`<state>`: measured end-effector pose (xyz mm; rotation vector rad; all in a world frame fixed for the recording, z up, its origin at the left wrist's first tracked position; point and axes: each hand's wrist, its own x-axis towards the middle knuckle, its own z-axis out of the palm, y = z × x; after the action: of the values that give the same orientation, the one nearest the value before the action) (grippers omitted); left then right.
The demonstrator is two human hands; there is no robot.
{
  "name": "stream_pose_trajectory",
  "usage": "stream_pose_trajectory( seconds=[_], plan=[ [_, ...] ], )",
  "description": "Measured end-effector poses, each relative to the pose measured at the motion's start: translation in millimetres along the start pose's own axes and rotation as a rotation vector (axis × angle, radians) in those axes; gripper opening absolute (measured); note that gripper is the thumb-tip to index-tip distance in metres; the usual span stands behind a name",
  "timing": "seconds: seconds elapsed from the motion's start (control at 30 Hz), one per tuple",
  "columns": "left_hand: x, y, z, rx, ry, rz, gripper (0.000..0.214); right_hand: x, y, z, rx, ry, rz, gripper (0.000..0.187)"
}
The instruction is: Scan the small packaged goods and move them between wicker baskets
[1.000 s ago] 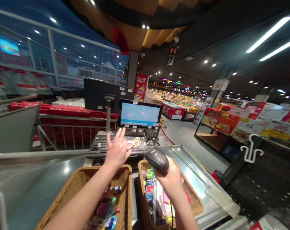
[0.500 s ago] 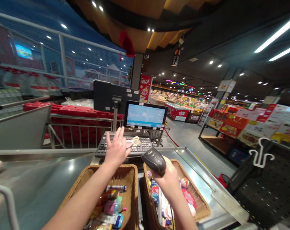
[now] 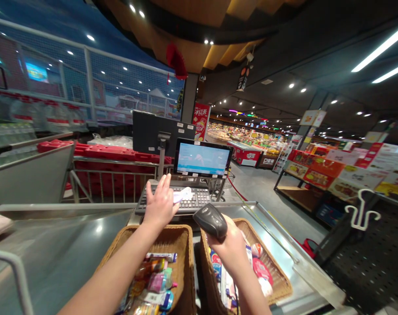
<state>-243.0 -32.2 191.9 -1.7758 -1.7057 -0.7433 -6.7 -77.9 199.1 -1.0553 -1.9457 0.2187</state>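
My left hand [image 3: 160,201] is held up in front of the keyboard, pinching a small pale packet [image 3: 183,195] between thumb and fingers. The packet looks white with a purple tint; its print is too small to read. My right hand [image 3: 232,243] is wrapped round a black handheld barcode scanner [image 3: 212,220], whose head points left toward the packet. Beneath my left forearm is a wicker basket [image 3: 183,245] with several small bottles and packets. Another wicker basket [image 3: 280,280], under my right forearm, holds mixed small goods.
A black keyboard [image 3: 199,199] sits beyond the baskets, with a lit screen [image 3: 203,158] and a second monitor's dark back [image 3: 153,133] behind it. The metal counter [image 3: 70,245] spans both sides. A white hook rack [image 3: 361,212] stands at right.
The packet in my left hand has changed from yellowish-edged to bright white and purple. Both hands keep nearly the same place, while the background has shifted slightly right.
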Motion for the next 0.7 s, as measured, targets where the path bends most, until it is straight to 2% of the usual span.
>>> stream_pose_trajectory(
  seconds=[0.53,0.7],
  plan=[
    [-6.9,-7.0,-2.3,-0.026,-0.002,-0.010,0.024,-4.1,-5.8,2.3,0.025,-0.002,0.036,0.036],
    [-12.3,-12.3,-0.1,0.011,-0.007,-0.012,0.023,-5.1,-7.8,3.0,0.043,-0.008,0.038,0.031]
  ],
)
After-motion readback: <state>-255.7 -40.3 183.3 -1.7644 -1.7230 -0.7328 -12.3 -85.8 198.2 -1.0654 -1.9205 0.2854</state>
